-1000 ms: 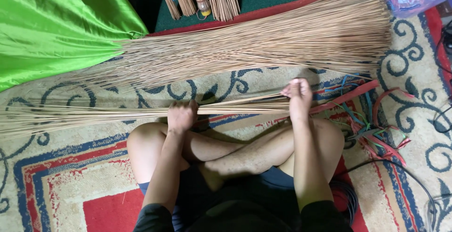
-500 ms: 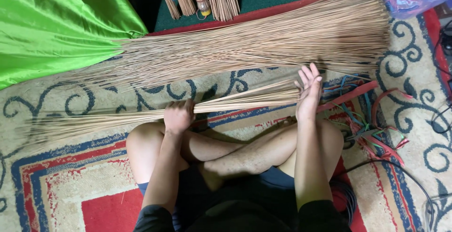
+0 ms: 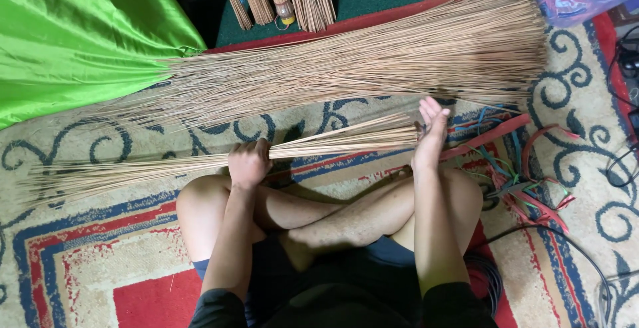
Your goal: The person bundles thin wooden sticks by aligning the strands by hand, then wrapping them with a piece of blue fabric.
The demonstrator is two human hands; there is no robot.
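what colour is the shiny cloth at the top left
Bright green cloth, plain with no pattern; the head view shows it.

stick pile [image 3: 373, 55] behind held bundle [image 3: 200, 161], straps [image 3: 526, 181] right

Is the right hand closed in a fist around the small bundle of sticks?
No, the right hand is open, its palm pressed flat against the end of the small bundle of sticks.

Bare rug [image 3: 120, 235] lies open off my left knee, easy reach. Ahead, the big stick pile [image 3: 373, 61] blocks the way across. My bundle [image 3: 200, 161] fences the front. Right side's cluttered: tangled straps [image 3: 526, 181] and a black cable [image 3: 566, 238]. Green cloth [image 3: 73, 35] closes the far left.
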